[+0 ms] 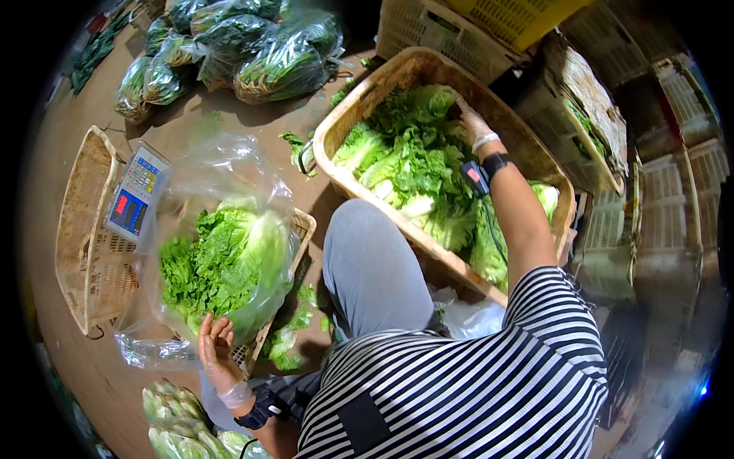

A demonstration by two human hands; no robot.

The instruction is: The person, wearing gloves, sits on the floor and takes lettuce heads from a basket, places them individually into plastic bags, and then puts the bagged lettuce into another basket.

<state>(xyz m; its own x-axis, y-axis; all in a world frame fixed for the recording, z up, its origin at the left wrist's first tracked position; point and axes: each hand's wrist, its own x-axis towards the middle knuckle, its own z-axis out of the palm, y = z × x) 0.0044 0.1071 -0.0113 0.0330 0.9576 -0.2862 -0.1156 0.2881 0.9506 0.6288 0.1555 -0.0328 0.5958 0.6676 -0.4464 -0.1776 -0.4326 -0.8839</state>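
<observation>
My left hand (217, 353) is at the near edge of a clear plastic bag (233, 164) with its fingers apart and slightly curled, holding nothing. Inside the open bag lie heads of leafy green lettuce (233, 249), and the bag sits in a low plastic crate (305, 229). My right hand (474, 126) reaches into the far end of a large tan tub (340, 180), against the loose lettuce (409, 145) heaped there. Its fingertips are shadowed and partly hidden, so their grip does not show. See-through glove cuffs ring both wrists.
A digital scale (138, 191) stands left of the bag, by a tan basket (84, 229). Bagged greens (267, 53) are piled at the far left; wrapped vegetables (172, 417) lie near. Stacked crates (604, 229) line the right. Torn leaves (287, 340) litter the floor.
</observation>
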